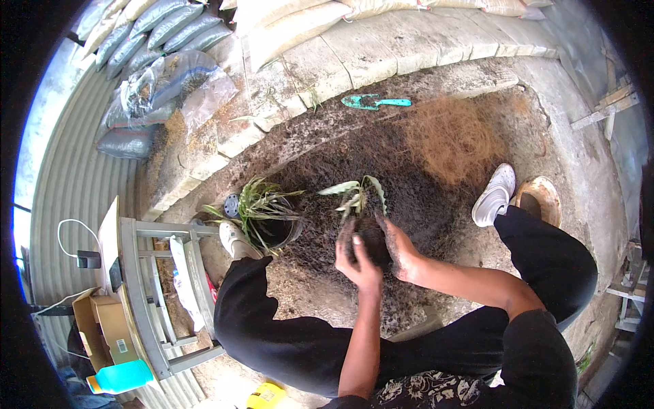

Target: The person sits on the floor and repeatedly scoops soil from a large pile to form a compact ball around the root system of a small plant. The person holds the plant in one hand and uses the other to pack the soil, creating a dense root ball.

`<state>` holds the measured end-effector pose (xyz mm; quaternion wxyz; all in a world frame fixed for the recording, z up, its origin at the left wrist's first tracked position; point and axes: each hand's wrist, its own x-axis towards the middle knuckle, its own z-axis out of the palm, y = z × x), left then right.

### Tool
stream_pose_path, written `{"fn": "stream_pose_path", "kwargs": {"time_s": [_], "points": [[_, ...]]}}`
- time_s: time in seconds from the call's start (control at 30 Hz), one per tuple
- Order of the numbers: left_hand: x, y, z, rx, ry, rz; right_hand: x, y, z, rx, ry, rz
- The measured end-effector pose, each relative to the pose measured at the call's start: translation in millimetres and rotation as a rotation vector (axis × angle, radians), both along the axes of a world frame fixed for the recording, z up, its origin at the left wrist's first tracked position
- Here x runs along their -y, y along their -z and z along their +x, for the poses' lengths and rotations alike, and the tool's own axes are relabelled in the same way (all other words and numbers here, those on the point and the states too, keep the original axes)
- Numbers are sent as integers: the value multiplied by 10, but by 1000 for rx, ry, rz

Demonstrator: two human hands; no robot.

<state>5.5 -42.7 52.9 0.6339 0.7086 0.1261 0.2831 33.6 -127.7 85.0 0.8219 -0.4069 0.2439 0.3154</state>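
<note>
Between my two hands is a potted-size ball of dark soil (370, 242) with a leafy plant (360, 197) rising from its far side. My left hand (357, 260) cups the ball on its left, fingers curled over it. On the right side, my right hand (401, 250) presses against it, soil on the fingers. Whether a pot is under the soil cannot be told. Below and beyond lies a spread heap of dark soil (424, 214). Left of the hands, long-leaved plants (260, 202) lie over a dark pot (281, 232).
A turquoise hand trowel (375, 101) lies beyond the soil, left of a heap of brown fibre (454, 138). A round basin (552, 197) stands by the right shoe (494, 194). A grey table frame (179, 230) is at left. Filled sacks (299, 30) line the far ledge.
</note>
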Motion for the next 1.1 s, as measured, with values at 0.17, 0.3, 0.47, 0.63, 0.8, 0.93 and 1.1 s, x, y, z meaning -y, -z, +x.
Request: {"fn": "stream_pose_path", "kwargs": {"time_s": [0.17, 0.3, 0.47, 0.63, 0.8, 0.93, 1.1], "points": [[-149, 12, -31, 81, 123, -1013, -41, -181, 129, -25, 20, 49], [22, 18, -12, 52, 142, -741, 19, -59, 173, -112, -50, 181], [102, -67, 17, -34, 29, -214, -6, 261, 121, -49, 32, 224], [-46, 23, 22, -115, 72, 109, -11, 146, 65, -59, 43, 96], [-84, -272, 78, -153, 155, -370, 74, 46, 235, -204, 1, 338], [-230, -311, 127, -80, 182, -717, 119, 68, 272, -140, 0, 336], [-79, -149, 137, -13, 103, -273, -26, 334, 65, 21, 16, 148]]}}
